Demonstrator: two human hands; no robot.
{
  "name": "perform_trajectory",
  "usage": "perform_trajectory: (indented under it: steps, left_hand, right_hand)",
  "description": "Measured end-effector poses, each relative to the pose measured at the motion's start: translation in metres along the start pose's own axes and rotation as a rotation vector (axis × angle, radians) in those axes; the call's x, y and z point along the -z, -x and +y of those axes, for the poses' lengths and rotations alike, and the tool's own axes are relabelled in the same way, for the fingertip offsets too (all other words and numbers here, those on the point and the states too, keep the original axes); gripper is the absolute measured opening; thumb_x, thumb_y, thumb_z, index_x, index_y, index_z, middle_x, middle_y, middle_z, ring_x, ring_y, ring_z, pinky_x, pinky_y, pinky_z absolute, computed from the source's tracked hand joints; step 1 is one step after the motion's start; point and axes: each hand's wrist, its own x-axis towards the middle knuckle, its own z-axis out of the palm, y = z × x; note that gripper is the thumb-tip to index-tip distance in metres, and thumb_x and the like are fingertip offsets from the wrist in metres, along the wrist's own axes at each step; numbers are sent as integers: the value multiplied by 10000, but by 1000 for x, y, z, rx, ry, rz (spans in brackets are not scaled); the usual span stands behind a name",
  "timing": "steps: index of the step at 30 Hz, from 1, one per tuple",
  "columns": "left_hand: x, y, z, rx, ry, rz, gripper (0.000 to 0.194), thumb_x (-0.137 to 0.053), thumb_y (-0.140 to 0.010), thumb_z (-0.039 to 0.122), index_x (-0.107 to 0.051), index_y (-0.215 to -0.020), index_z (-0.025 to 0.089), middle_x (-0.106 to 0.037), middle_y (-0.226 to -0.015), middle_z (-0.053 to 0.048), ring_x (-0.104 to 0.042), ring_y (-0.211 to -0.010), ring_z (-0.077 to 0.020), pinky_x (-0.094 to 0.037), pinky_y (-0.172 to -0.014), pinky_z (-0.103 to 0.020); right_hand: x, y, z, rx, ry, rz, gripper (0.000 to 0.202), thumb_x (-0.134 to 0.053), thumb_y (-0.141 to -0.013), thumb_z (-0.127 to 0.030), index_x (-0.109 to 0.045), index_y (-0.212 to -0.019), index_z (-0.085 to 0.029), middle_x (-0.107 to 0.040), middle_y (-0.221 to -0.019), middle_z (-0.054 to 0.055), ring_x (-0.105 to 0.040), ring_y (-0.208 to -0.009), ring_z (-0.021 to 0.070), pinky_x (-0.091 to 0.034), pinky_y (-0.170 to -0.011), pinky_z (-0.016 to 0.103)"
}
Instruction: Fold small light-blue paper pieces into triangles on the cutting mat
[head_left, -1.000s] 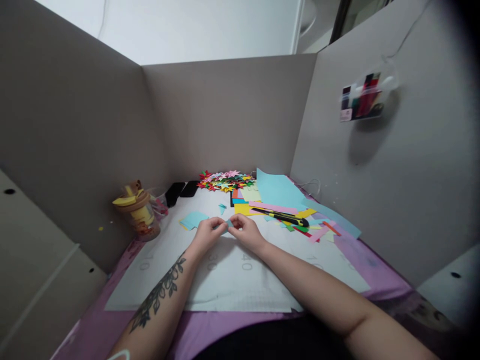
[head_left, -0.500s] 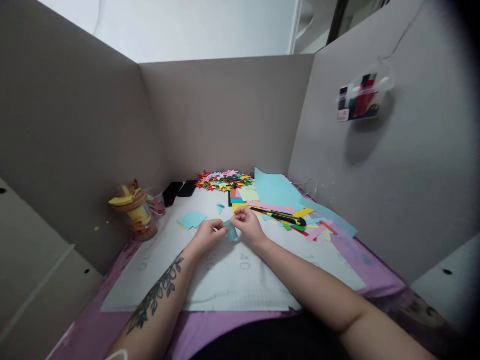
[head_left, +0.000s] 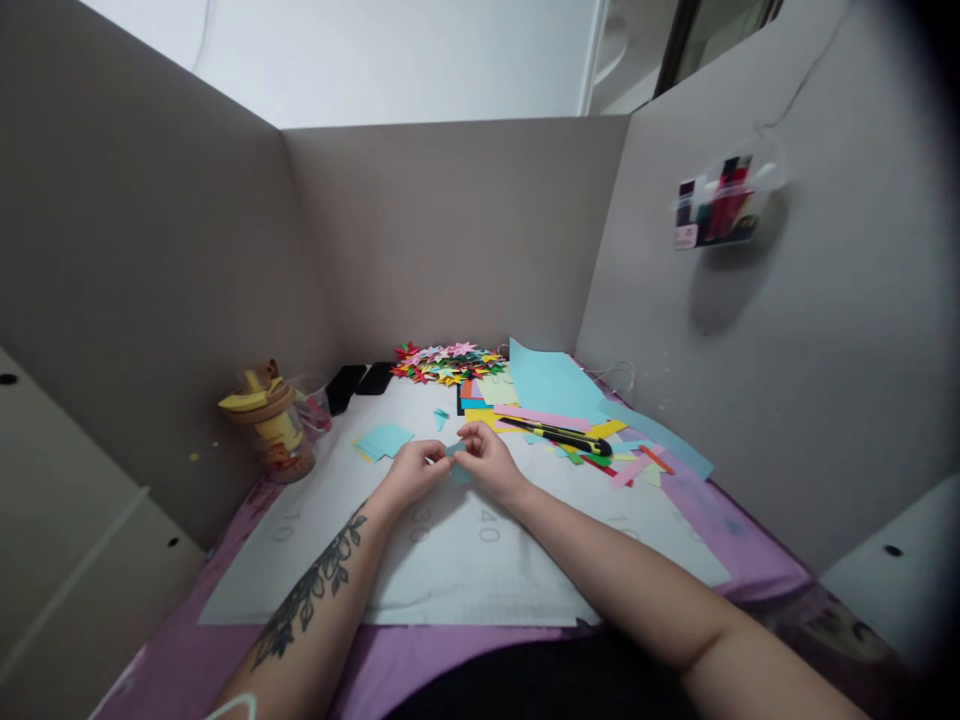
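Note:
Between my two hands is a small piece of light blue paper (head_left: pixel 460 474), mostly covered by the fingers. My left hand (head_left: pixel 415 473) pinches its left side between thumb and fingers. From the right, my right hand (head_left: pixel 487 463) is closed on the same piece, its thumb close to the left fingertips. Left of the hands lies a stack of light blue paper squares (head_left: pixel 383 440) with a yellow edge showing beneath. Just beyond the hands sits a small folded blue piece (head_left: pixel 441 418).
Folded paper stars (head_left: pixel 450 362) are heaped at the back. A yellow-black utility knife (head_left: pixel 559 436) lies right among coloured paper strips, before a large blue sheet (head_left: pixel 555 382). Two black phones (head_left: pixel 375 378) and a yellow-lidded cup (head_left: pixel 277 425) stand left. Grey panels (head_left: pixel 457 230) enclose the table.
My right hand has come lower and closer to the left one, its fingers now over more of the blue paper. Less of the paper shows. The left hand stays about where it was.

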Motion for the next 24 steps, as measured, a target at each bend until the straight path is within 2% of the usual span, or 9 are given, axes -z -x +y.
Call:
perform_trajectory:
  steps: [11, 13, 17, 20, 24]
  left_hand:
    - [-2, -1, -1, -9, 11, 27, 238, -516, -727, 305, -517, -549, 147, -460, -529, 44, -412, -535, -96, -316, -519, -206]
    - [-3, 0, 0, -24, 37, 32, 201, -526, -734, 300, -567, -611, 146, -521, -579, 29, -464, -573, -108, -349, -543, -208]
    - [-3, -1, 3, -37, 136, 69, 185, -539, -750, 298, -632, -806, 148, -637, -792, -26, -569, -730, -147, -424, -624, -219]
    - [-1, -1, 3, -60, 136, 100, 178, -529, -771, 291, -636, -757, 150, -648, -765, -29, -581, -728, -148, -432, -636, -223]
    - [0, -1, 1, -83, 97, 157, 158, -536, -774, 269, -644, -739, 158, -660, -745, -18, -580, -701, -139, -421, -615, -215]
  right_hand:
    - [4, -6, -4, -46, -143, 150, 306, -648, -600, -199, -441, -826, -203, -544, -609, -67, -506, -535, 97, -388, -543, 215]
    - [4, -4, -8, -1, -78, 157, 270, -629, -618, -197, -426, -797, -207, -538, -619, -64, -502, -538, 100, -390, -541, 218]
    - [1, 1, -16, 186, 197, 131, 183, -583, -660, -174, -431, -757, -205, -528, -660, -46, -523, -621, 120, -422, -626, 249]
    - [0, 4, -19, 262, 325, 104, 145, -557, -681, -164, -440, -758, -203, -534, -684, -36, -529, -661, 128, -427, -669, 264]
    - [-1, 5, -15, 237, 293, 78, 182, -545, -698, -165, -419, -822, -210, -542, -686, -37, -537, -655, 129, -437, -672, 269]
